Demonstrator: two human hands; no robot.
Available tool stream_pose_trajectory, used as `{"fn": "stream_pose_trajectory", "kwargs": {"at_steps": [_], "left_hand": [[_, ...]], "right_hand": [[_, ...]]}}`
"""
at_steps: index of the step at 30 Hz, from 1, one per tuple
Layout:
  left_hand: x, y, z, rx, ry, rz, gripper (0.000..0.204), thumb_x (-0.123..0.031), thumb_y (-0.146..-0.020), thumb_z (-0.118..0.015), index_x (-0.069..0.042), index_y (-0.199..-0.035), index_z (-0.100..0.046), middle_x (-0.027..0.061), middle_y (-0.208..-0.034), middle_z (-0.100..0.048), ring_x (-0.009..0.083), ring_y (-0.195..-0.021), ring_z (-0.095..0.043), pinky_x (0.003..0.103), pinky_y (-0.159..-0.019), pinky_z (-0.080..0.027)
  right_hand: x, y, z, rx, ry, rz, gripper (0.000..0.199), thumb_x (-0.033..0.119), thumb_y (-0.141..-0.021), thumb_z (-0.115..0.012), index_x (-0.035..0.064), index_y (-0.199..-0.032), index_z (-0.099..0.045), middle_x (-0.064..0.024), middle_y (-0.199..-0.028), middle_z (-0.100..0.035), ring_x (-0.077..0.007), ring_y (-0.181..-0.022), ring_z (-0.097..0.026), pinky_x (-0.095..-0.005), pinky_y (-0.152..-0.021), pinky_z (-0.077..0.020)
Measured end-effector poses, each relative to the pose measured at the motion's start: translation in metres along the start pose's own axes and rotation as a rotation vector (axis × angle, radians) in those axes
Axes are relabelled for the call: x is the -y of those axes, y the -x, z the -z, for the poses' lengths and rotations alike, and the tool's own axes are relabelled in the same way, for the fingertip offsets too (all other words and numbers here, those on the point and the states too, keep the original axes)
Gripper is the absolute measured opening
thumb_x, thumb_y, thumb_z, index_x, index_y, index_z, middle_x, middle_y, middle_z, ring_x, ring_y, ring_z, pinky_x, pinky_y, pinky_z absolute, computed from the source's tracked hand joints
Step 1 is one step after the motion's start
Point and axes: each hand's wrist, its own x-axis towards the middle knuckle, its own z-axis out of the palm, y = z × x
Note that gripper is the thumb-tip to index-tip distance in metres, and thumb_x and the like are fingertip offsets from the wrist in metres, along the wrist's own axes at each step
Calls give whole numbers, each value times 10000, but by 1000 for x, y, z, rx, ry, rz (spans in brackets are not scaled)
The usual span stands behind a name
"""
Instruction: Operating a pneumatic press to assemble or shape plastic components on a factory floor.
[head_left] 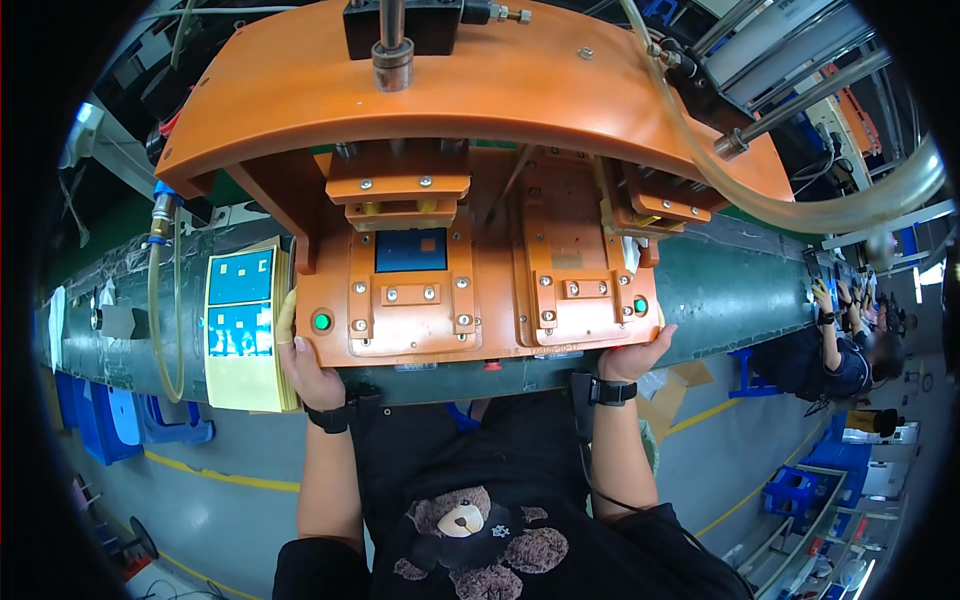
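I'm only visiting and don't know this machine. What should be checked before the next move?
1. Left hand outside the pressing area: ok, at the orange press's left front corner.
2. Right hand outside it too: ok, at the right front corner.
3. Green buttons uncovered: ok, both visible.
4. Blue sheet in the left station: ok, lying there; exact seating, cannot tell.
5. Yellow-backed stack away from the pressing area: ok, left of the press.

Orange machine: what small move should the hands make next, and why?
Perhaps press the left green button and right green button together: a blue sheet lies in the machine, and the left hand and right hand are at its front corners, each near a button.
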Motion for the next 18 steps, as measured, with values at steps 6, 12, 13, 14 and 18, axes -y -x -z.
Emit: {"fn": "stream_pose_trajectory", "kwargs": {"at_steps": [6, 12, 13, 14, 18], "left_hand": [[-1, 0, -1, 13, 8, 3, 507, -223, -967, -349, 77, -1371, -407, 208, -1358, -482, 256, -1246, -500, 357, -1060, -401], [-1, -1, -3, 30, 42, 13, 500, -225, -973, -348, 88, -1358, -405, 208, -1326, -502, 259, -1233, -509, 375, -1039, -421], [-2, -1, -3, 17, 53, 16, 497, -227, -976, -349, 89, -1355, -405, 208, -1317, -507, 262, -1223, -517, 377, -1032, -428], [-2, -1, -4, 3, 66, 18, 494, -229, -979, -350, 90, -1352, -405, 209, -1307, -512, 265, -1212, -526, 378, -1025, -435], [-1, 1, -4, 21, 105, 40, 496, -234, -985, -349, 89, -1358, -394, 214, -1301, -513, 271, -1193, -541, 372, -1013, -447]], "right_hand": [[1, 0, 1, 41, -13, -31, 600, 446, -1009, -245, -33, -1253, -511, -163, -1239, -587, -270, -1152, -568, -408, -995, -434], [-2, -5, 9, 67, 30, -8, 587, 421, -995, -279, -51, -1258, -506, -166, -1237, -591, -272, -1154, -570, -408, -997, -437], [-3, -4, 10, 56, 30, -2, 587, 421, -995, -279, -51, -1258, -506, -166, -1237, -591, -272, -1154, -570, -408, -997, -437], [-4, -5, 11, 59, 35, -13, 586, 419, -994, -280, -52, -1260, -505, -166, -1235, -592, -273, -1149, -572, -407, -996, -439], [-5, -10, 21, 108, 49, 7, 575, 405, -993, -291, -57, -1265, -499, -160, -1215, -596, -267, -1121, -583, -396, -993, -444]]}}
